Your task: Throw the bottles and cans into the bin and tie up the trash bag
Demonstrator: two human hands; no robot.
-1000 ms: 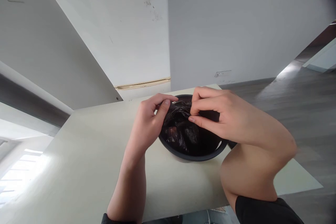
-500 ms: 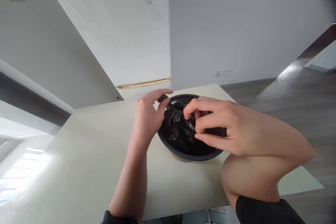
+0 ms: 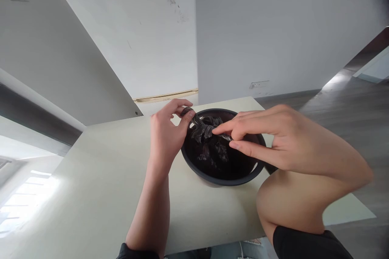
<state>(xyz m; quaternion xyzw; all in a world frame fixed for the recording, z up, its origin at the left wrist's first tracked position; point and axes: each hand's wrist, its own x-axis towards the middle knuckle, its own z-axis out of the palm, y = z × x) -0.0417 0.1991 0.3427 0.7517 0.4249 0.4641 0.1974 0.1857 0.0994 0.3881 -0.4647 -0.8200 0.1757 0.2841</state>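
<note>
A black plastic bag (image 3: 203, 133) lies bunched inside a round dark bin (image 3: 221, 181), its top twisted into a knot. My left hand (image 3: 172, 127) is closed at the bin's left rim, pinching one twisted end of the bag between thumb and fingers. From the right, my right hand (image 3: 267, 135) grips the other end between thumb and bent fingers, its index fingertip resting on the knot. The lower part of the bag sinks into the shadow of the bin.
The bin stands on a pale table (image 3: 121, 178). Behind it are a white door-like panel (image 3: 136, 40) with peeling paint and a grey wall (image 3: 273, 28) with a socket (image 3: 259, 84). Grey floor (image 3: 304, 119) shows at the right.
My right hand has drawn a little to the right, and its index finger has straightened onto the knot. My left hand has shifted slightly left with its bag end.
</note>
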